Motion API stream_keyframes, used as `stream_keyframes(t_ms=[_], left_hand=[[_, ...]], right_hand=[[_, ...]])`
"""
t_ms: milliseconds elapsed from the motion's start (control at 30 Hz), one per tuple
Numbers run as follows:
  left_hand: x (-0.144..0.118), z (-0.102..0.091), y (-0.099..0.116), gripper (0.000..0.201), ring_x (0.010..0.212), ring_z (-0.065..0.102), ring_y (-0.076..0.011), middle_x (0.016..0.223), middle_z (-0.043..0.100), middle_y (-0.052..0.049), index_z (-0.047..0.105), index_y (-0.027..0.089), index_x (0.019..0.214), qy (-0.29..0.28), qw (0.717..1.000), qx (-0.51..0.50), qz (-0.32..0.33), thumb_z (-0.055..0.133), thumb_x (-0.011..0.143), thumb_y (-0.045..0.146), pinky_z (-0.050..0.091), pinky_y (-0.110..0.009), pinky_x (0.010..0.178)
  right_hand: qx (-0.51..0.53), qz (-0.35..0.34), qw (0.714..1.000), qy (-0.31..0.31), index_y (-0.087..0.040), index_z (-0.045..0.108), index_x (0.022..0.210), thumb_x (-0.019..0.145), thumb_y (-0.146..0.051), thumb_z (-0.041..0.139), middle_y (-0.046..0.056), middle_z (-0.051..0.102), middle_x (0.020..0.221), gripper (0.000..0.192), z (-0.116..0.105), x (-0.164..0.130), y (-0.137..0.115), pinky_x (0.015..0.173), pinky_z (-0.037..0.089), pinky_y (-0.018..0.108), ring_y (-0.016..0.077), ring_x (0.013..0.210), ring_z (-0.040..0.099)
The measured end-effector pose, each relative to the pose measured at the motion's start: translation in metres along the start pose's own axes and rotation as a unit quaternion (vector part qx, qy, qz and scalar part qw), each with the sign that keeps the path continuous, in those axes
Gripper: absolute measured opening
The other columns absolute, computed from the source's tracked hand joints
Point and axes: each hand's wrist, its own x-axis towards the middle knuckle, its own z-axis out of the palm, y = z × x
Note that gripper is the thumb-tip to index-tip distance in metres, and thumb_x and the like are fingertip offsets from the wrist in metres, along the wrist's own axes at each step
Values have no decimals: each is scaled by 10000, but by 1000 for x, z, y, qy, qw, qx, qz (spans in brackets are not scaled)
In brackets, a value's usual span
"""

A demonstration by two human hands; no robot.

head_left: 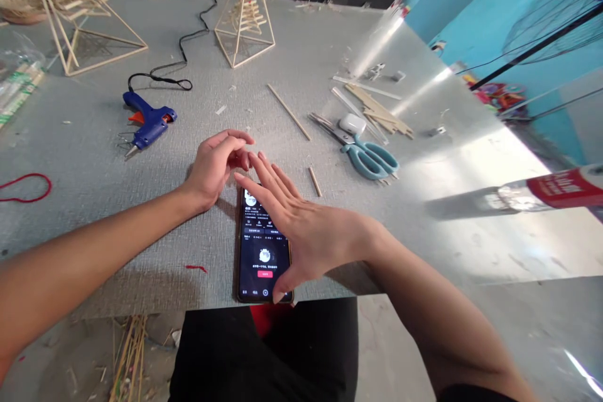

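A smartphone (252, 264) lies face up at the table's front edge, its dark screen lit. Over its right side hovers or rests my right hand (308, 232), fingers stretched out and thumb spread toward the bottom of the screen; whether it touches the glass I cannot tell. My left hand (217, 166) rests on the table just beyond the phone's upper left corner, with fingers loosely bent and nothing visible in them. The fingertips of both hands nearly meet above the phone. A short wooden stick (315, 181) lies right of my right fingertips.
A blue glue gun (149, 119) with a black cord lies left. Scissors (370, 157), a white case (352, 124) and flat wooden sticks (377, 110) lie right, near a red-labelled bottle (556, 190). Stick pyramids (234, 44) stand behind; a red cord loop (40, 199) lies far left.
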Motion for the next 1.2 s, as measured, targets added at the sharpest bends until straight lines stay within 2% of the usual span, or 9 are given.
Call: stream_keyframes(t_ms=[100, 167, 400, 500, 667, 800, 1200], left_hand=[[-1, 1, 1, 95, 628, 553, -87, 621, 569, 26, 672, 176, 815, 1, 1000, 1, 6, 603, 824, 240, 491, -235, 681], [-1, 2, 2, 86, 650, 565, -89, 662, 582, 25, 661, 179, 829, 4, 1000, 6, 11, 607, 818, 246, 495, -236, 685], [-3, 2, 3, 223, 669, 591, -111, 665, 610, 38, 673, 203, 1039, 3, 1000, 15, -1, 636, 826, 260, 506, -254, 705], [-3, 2, 3, 239, 671, 594, -115, 656, 612, 38, 681, 203, 1061, -1, 1000, 22, 2, 631, 838, 274, 508, -257, 711], [-3, 0, 1, 253, 669, 605, -120, 666, 615, 34, 697, 205, 1073, -8, 999, 32, 7, 627, 849, 299, 511, -268, 715], [-2, -2, -1, 253, 675, 605, -114, 668, 614, 35, 712, 204, 1076, -25, 999, 30, 8, 636, 857, 304, 507, -255, 713], [-1, -2, -1, 274, 675, 598, -120, 673, 616, 28, 722, 203, 1098, -26, 999, 39, 11, 632, 855, 293, 511, -257, 710]], right_hand=[[9, 0, 1000, 10, -318, -129, 1694, 519, -720, 964, 78, -220, 1779, 1654, -3, 1, 0, 1337, -17, 682, 432, 1636, -192], [12, 0, 999, 40, -318, -102, 1699, 584, -732, 933, 83, -120, 1801, 1577, -7, 2, 1, 1346, 42, 683, 424, 1653, -133], [14, -5, 981, 192, -325, 96, 1687, 927, -541, 729, 123, 284, 1743, 1013, -18, 9, 19, 1324, 300, 602, 354, 1623, 292], [25, 4, 974, 227, -294, 227, 1655, 979, -468, 665, 144, 402, 1679, 824, -19, 11, 27, 1284, 364, 583, 326, 1571, 392], [48, 14, 966, 254, -263, 369, 1589, 996, -400, 631, 150, 563, 1545, 663, -15, 14, 35, 1219, 426, 567, 307, 1463, 527], [50, 27, 960, 275, -257, 426, 1550, 1008, -305, 580, 140, 615, 1477, 566, -13, 16, 37, 1163, 471, 538, 287, 1405, 583], [48, 19, 956, 290, -278, 456, 1523, 991, -289, 573, 125, 635, 1477, 545, -13, 18, 35, 1108, 520, 531, 289, 1399, 594]])
